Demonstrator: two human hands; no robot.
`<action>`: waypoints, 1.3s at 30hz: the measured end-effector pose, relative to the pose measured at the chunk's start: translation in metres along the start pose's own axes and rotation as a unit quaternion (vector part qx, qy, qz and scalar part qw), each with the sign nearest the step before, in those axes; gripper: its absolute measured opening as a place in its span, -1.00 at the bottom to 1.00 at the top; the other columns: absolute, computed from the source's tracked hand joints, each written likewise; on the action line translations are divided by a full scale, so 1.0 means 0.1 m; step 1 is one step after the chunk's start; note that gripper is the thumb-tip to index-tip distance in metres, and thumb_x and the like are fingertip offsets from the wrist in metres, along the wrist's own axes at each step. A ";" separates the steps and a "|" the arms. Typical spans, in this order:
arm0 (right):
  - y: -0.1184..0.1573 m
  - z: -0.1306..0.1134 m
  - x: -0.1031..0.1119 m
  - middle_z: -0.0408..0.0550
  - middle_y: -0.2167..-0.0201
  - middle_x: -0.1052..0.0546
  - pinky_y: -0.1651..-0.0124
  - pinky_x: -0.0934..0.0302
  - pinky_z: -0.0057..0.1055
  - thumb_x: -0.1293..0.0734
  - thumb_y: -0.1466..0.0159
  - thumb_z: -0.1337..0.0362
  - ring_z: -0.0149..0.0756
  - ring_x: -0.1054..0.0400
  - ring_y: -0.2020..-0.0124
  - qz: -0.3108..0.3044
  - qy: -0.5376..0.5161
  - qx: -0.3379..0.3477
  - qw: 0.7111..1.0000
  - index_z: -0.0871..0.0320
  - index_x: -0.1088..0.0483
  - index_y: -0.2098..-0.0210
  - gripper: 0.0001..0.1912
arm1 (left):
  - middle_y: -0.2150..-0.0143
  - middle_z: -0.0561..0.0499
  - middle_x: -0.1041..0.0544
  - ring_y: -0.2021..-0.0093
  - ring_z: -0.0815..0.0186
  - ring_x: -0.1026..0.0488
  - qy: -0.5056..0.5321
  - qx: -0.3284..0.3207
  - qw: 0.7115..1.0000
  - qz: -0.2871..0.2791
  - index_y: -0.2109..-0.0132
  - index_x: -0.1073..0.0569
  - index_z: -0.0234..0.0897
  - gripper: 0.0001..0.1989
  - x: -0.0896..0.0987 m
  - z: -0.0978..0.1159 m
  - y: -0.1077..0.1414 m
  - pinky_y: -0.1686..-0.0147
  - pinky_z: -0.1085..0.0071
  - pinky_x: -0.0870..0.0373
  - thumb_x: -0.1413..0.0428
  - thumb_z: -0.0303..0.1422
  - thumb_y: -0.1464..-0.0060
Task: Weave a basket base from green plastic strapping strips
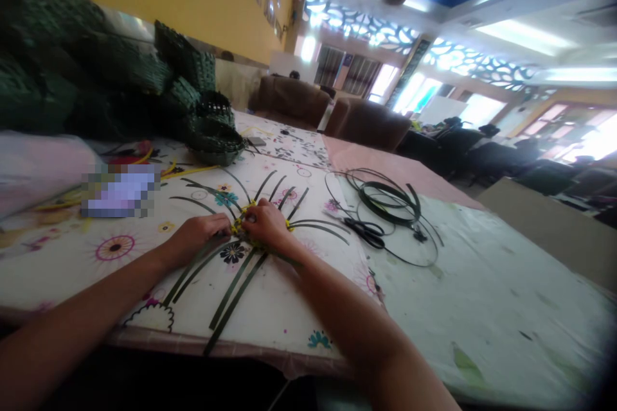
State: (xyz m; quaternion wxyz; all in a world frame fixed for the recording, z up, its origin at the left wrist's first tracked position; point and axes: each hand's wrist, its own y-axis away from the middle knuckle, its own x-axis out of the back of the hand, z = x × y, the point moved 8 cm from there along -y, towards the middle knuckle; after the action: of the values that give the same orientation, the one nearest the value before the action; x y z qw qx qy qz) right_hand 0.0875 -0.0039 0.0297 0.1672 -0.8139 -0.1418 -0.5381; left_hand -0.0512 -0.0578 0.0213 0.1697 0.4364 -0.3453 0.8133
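Weave (236,227), yellow at centre, dark strips fanning out, flat on the cloth (294,308). Right hand (270,223) nearer, lying over its middle; left hand (208,231) at its left edge, so the centre sits rightward of those fingers. Long strips run between the forearms toward the near table edge. Fingers curled on both; fingertips blurred, cannot tell whether either pinches. Scissors (370,233) right, beside the coil (385,200); basket (214,144) beyond, leftward.
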 end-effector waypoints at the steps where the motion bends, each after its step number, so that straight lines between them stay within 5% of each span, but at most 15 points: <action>1: 0.01 0.00 0.00 -0.02 0.12 -0.50 0.12 -0.23 -0.38 -0.38 -0.32 0.20 -0.24 -0.41 0.14 0.002 -0.001 -0.001 1.000 0.05 -0.63 0.11 -0.79 | 0.23 0.00 -0.54 0.25 0.30 -0.50 0.002 0.003 1.000 0.001 0.26 -0.44 -0.23 -0.80 0.00 0.00 0.00 0.23 0.43 -0.33 -0.06 -0.28 -0.37; 21: -0.01 0.03 -0.05 -0.01 0.14 -0.50 0.08 -0.23 -0.39 -0.38 -0.33 0.26 -0.28 -0.40 0.17 0.016 -0.029 0.010 0.999 0.12 -0.64 0.10 -0.78 | 0.20 0.01 -0.54 0.22 0.31 -0.51 0.012 -0.004 1.000 -0.008 0.26 -0.43 -0.24 -0.76 -0.04 -0.09 0.01 0.20 0.43 -0.32 -0.06 -0.23 -0.39; 29: 0.01 0.18 0.31 -0.05 0.19 -0.56 0.06 -0.23 -0.43 -0.48 -0.29 0.27 -0.36 -0.39 0.22 -0.027 -0.125 0.077 0.989 0.20 -0.62 0.02 -0.72 | 0.23 0.02 -0.52 0.30 0.36 -0.47 -0.014 0.003 1.000 -0.001 0.25 -0.45 -0.23 -0.84 -0.03 -0.08 0.02 0.26 0.48 -0.29 -0.09 -0.31 -0.35; 32: 0.07 0.25 0.43 -0.01 0.18 -0.57 0.09 -0.21 -0.41 -0.48 -0.30 0.27 -0.34 -0.39 0.22 -0.016 -0.096 0.055 0.994 0.20 -0.63 0.03 -0.74 | 0.21 0.01 -0.53 0.28 0.36 -0.49 -0.014 0.001 1.000 -0.005 0.24 -0.45 -0.23 -0.82 -0.03 -0.09 0.02 0.24 0.49 -0.30 -0.07 -0.30 -0.36; 39: 0.19 0.22 0.28 0.05 0.18 -0.56 0.02 -0.19 -0.37 -0.52 -0.25 0.26 -0.23 -0.40 0.10 -0.081 -0.003 0.090 0.993 0.23 -0.64 0.07 -0.72 | 0.22 -0.01 -0.53 0.28 0.33 -0.47 -0.012 0.002 1.000 -0.001 0.26 -0.44 -0.24 -0.77 -0.01 -0.06 0.03 0.24 0.46 -0.29 -0.05 -0.25 -0.38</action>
State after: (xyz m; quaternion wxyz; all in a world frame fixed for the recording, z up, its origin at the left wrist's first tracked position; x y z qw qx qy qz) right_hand 0.1247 -0.0102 0.0451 0.1957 -0.7826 -0.2557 -0.5327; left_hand -0.0557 -0.0553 0.0169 0.1655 0.4464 -0.3454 0.8087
